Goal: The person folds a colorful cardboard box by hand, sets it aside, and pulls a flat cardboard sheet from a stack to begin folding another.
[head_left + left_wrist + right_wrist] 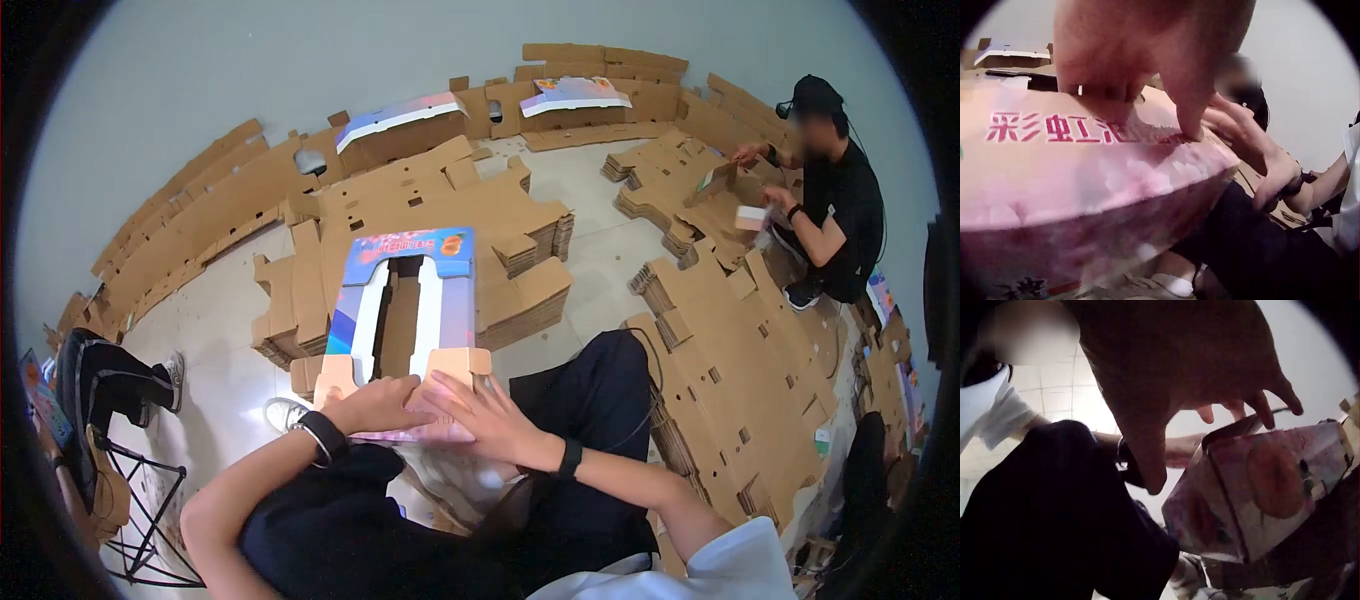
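Note:
A printed cardboard box (455, 300) in blue, pink and peach lies across the person's lap area, with a long cutout in its top. At its near end, my left hand (375, 405) grips the panel by the cutout. In the left wrist view, the fingers of this hand (1147, 50) bend over the panel's edge, and its thumb touches the face with red lettering (1054, 128). My right hand (490, 415) rests with spread fingers on the near right corner, beside a peach flap (460, 360). The right wrist view shows its fingertips along the box's upper edge.
Stacks of flat brown cardboard (430, 200) lie ahead, and more cardboard (730, 370) covers the floor at right. Another person (840, 200) crouches there, handling a carton. A folding stool frame (145, 510) stands at left. Printed display pieces (575, 97) lean at the back.

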### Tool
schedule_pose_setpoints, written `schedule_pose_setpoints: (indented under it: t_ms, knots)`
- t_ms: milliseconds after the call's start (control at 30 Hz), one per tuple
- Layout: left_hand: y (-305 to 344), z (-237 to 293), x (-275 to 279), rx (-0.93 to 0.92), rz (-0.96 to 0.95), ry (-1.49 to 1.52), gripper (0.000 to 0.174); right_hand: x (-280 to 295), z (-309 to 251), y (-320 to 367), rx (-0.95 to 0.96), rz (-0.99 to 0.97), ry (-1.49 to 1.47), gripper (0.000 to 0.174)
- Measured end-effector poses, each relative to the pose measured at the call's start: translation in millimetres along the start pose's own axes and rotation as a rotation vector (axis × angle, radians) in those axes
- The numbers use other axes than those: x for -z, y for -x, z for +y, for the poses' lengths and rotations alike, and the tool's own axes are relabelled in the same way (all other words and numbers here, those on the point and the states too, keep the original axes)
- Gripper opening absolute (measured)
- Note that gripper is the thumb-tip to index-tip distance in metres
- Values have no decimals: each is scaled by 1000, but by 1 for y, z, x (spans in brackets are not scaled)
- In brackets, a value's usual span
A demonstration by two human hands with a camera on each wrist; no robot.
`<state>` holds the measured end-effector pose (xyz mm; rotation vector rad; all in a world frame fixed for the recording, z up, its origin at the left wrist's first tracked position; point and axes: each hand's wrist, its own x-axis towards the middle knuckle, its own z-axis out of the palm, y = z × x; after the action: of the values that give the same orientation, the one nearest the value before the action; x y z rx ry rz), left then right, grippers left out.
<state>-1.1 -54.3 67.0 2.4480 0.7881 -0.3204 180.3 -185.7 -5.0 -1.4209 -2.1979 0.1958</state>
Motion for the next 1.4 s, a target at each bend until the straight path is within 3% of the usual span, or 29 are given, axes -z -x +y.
schedule_pose_setpoints:
  t_ms: [33,133,167,233,300,333,367,400,433,467,500,567,667,733,833,867,933,1000,1067,1100,1167,1200,1233,1267,1300,1400]
  knots:
    - [-1,1,-1,5,6,-6,54,-3,6,-6,41,36,-4,82]
    - [-3,5,-1,-6,319,54,48,20,32,-19,156,59,103,78]
    - [-6,5,0,-9,309,48,48,31,40,-25,115,79,180,79]
    - [-14,5,0,-12,611,199,45,59,55,-37,-27,144,252,78]
    - [-19,8,1,12,587,286,46,70,79,-45,-179,338,407,71]
    - [-21,10,2,84,512,403,47,70,80,-44,-177,339,412,71]
    - [-23,10,4,156,438,519,48,71,79,-45,-279,489,292,65]
    - [-33,-6,-11,40,452,650,43,70,77,-44,-378,635,167,58]
    - [-36,-11,-16,39,455,652,43,62,63,-42,-302,633,102,48]
    - [-37,-17,-20,65,341,744,40,47,46,-37,-246,563,59,46]
    - [-39,-20,-23,90,225,835,38,29,29,-28,-173,468,19,52]
    - [-40,-20,-28,56,192,900,34,14,-6,-9,-121,281,-73,72]
    - [-35,-11,-17,58,172,997,38,-38,0,13,-248,417,-328,87]
    - [-30,-5,-14,70,155,1034,49,-58,13,28,-436,488,-596,99]
    - [-32,-6,-19,105,83,1044,51,-55,22,36,-724,315,-1484,95]
    - [-36,-10,-22,94,57,1031,53,-63,24,40,-727,317,-1480,95]
    - [-42,-11,-21,95,53,1024,55,-84,28,44,-792,176,-1890,95]
    - [-43,-7,-19,103,55,1014,58,-88,31,36,-781,191,-1745,95]
    - [-36,6,-8,64,185,903,62,-63,30,17,-769,277,-1426,92]
    - [-31,12,3,31,191,832,65,-43,31,5,-718,338,-1425,90]
    - [-41,-6,-6,-178,561,573,61,-24,55,-19,-637,528,-1456,82]
    - [-38,-7,6,-120,634,422,59,-6,70,-30,-644,585,-1596,69]
    - [-31,-4,21,-65,707,271,57,9,85,-38,-467,728,-1575,68]
    - [-19,3,32,48,738,-20,53,31,89,-46,-417,841,-1524,57]
    - [-15,-3,34,13,793,-112,54,41,94,-50,-414,839,-1522,57]
    - [-8,-24,32,136,700,-279,61,39,100,-59,-327,671,-1217,47]
